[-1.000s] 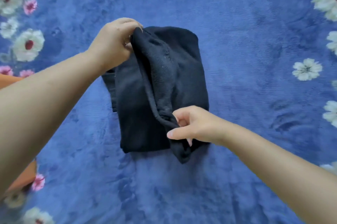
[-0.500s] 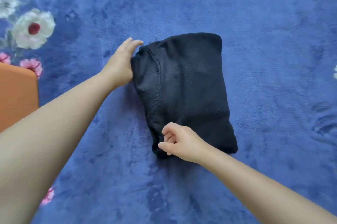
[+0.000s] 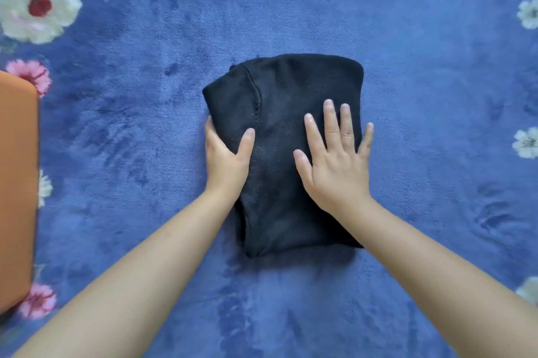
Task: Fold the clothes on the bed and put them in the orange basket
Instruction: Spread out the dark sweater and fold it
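Observation:
A black garment (image 3: 291, 86) lies folded into a thick rectangle in the middle of the blue floral bedspread (image 3: 422, 183). My right hand (image 3: 334, 159) lies flat on top of it, palm down with the fingers spread. My left hand (image 3: 227, 159) rests against the garment's left edge, its thumb on top of the cloth and its fingers along the side. Part of the orange basket (image 3: 17, 183) shows at the left border of the view, well apart from the garment.
The plush bedspread has white and pink flower prints (image 3: 37, 8) at the far left and along the right edge. Bare blue fabric surrounds the garment on all sides.
The raised flap has been laid over, so the garment is a closed rectangle. Both hands let go of the cloth; the right now lies flat on top, the left at the left edge.

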The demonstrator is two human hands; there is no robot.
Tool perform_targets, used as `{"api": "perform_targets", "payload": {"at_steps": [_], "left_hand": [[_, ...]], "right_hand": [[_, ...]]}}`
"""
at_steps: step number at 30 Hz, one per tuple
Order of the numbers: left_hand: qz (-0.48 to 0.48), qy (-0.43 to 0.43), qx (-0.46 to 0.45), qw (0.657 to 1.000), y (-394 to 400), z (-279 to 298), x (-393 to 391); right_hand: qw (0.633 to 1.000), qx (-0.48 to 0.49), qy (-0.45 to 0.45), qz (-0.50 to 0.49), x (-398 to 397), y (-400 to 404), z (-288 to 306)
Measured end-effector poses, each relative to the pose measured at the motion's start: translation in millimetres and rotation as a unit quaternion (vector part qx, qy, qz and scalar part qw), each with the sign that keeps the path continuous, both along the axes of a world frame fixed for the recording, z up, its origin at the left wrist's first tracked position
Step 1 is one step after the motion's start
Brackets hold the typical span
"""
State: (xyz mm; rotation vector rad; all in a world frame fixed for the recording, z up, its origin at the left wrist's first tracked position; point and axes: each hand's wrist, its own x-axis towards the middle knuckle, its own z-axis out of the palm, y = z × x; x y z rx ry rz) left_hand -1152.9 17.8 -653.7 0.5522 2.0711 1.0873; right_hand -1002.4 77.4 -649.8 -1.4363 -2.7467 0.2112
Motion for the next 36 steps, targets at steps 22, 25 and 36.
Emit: {"api": "perform_targets", "payload": {"at_steps": [22, 25, 36], "left_hand": [[-0.085, -0.392, -0.062, 0.914, -43, 8, -2], [-0.107, -0.411, -0.06, 0.903, -66, 20, -5], [-0.166, -0.354, -0.045, 0.919, -154, 121, -54]], "right_hand": [[0.604, -0.657, 0.339, -0.298, 45, 57, 20], [0.571, -0.678, 0.356, -0.297, 54, 24, 31], [0.592, -0.654, 0.413, -0.227, 14, -73, 119]]}}
